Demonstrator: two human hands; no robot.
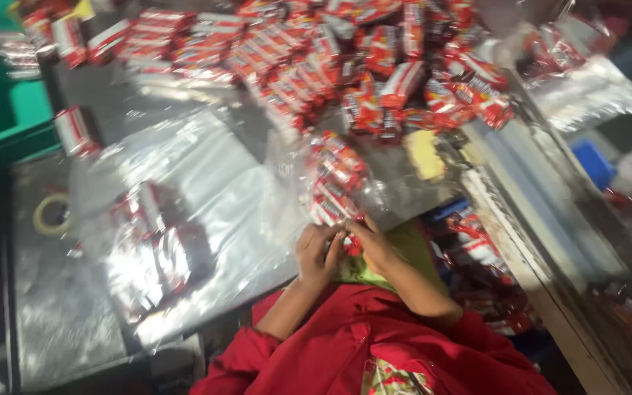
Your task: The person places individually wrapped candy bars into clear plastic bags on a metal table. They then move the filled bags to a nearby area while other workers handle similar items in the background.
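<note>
While the metal table (60, 322) runs from the heap of red and white packets (345, 66) at its far side down to its near edge, most free surface lies left of the clear bag of packets (334, 179), though loose plastic sheets (184, 183) cover much of it. That bag stands just beyond the near edge, close to the middle. A tape roll (53, 213) lies well to its left, near the table's left rim, and a green crate (9, 110) sits beyond that rim. To the bag's right a raised metal rail (521, 219) bounds the table. Both forearms come up from red sleeves (360, 344) and meet at the bag's lower end. The left hand (317, 252) curls its fingers around the bag's mouth, gripping it. The right hand (371, 245) pinches the same end, touching the left; motion blur hides the finger detail.
</note>
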